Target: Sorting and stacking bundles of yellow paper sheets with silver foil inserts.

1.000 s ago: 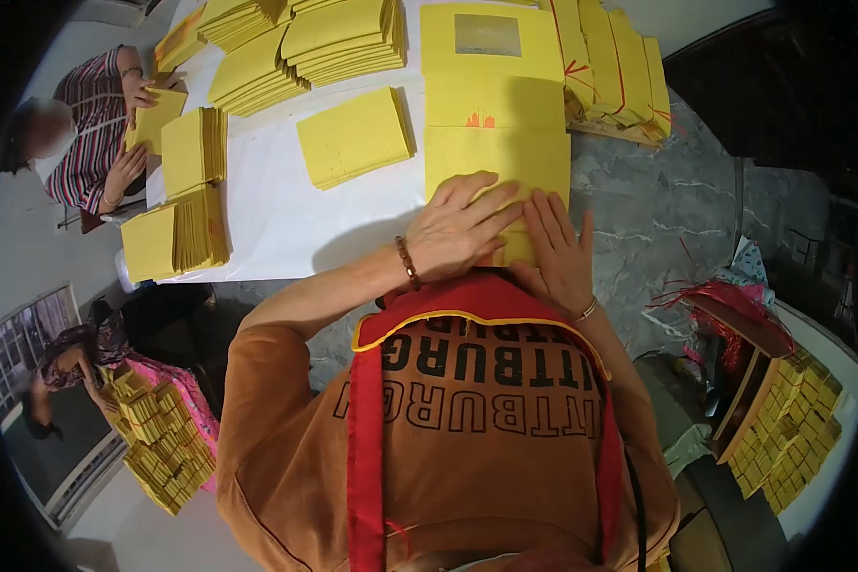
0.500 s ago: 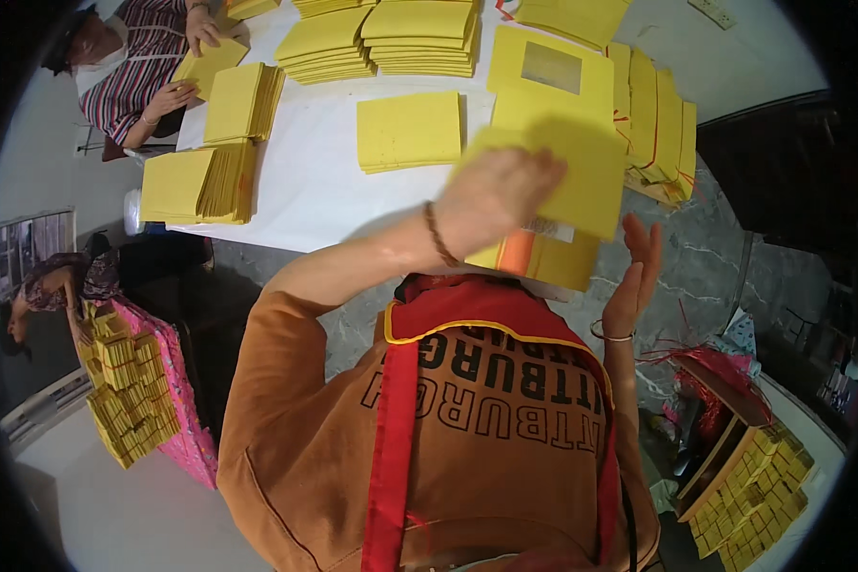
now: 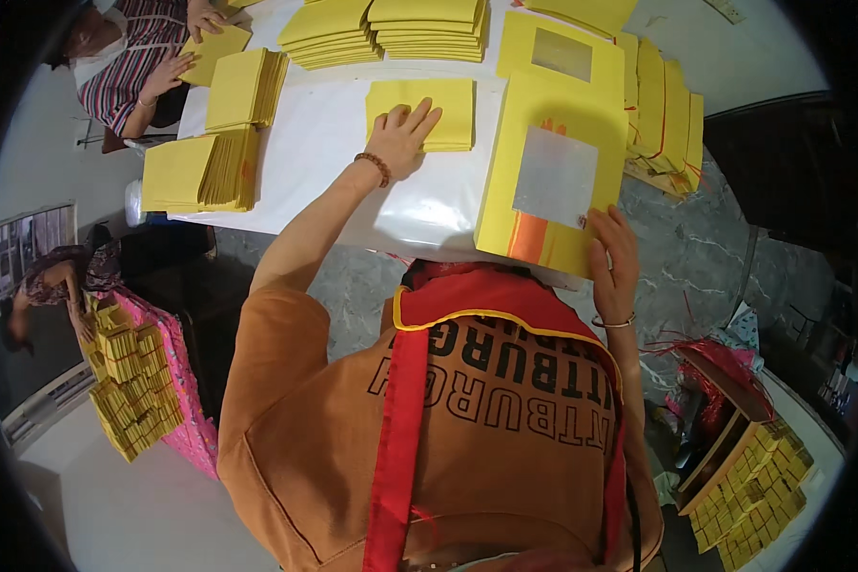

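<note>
One small yellow paper stack [image 3: 453,103] lies on the white counter [image 3: 329,124], left of the large yellow sheets [image 3: 499,186]. The left hand [image 3: 400,135] rests over its front edge, fingers spread and not visibly closed around anything. The right hand [image 3: 616,255] is loosely open, fingers fairly straight along the sheets' right edge near the front corner; whether its thumb grips underneath, I cannot tell. That placing probably steadies the sheets, which lie at the counter's front edge, likely for easy reach. A silver patch [image 3: 555,176] and an orange mark [image 3: 528,238] show on top.

Rows of yellow piles [image 3: 427,14] crowd the space behind the small stack, and red-tied bundles [image 3: 672,119] border the sheets on the right. Folded packets [image 3: 238,88] line the left side, between it and a co-worker in a striped shirt [image 3: 133,62].
</note>
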`<state>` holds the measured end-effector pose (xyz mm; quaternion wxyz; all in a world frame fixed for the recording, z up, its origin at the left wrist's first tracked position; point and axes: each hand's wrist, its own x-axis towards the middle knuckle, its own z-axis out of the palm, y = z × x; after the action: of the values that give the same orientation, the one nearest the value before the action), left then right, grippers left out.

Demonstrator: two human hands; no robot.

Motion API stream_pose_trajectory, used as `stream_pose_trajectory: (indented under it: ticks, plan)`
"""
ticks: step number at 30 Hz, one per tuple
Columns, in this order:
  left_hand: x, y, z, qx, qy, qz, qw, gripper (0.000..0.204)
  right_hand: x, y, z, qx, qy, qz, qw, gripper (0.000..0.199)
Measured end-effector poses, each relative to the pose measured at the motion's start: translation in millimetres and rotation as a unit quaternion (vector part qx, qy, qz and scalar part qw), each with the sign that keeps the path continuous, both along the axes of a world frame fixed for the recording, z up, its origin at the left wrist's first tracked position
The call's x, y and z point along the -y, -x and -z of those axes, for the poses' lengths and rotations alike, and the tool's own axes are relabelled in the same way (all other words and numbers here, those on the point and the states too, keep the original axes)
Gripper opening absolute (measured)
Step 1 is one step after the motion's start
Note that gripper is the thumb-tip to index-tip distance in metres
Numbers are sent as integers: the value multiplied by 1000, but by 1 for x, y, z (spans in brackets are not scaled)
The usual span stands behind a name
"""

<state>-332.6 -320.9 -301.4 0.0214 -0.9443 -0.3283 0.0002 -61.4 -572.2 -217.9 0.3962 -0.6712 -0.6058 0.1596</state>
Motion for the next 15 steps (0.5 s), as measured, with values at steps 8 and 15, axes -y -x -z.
stream_pose_trajectory:
  ticks: [8, 15]
  plan:
    - [9, -4, 5, -96, -30, -9, 995, 64, -13, 2, -13, 118, -11, -30, 993, 29]
    - [16, -25, -76, 72, 12, 17, 997, 54, -21, -3, -5, 133, 18, -99, 986, 24]
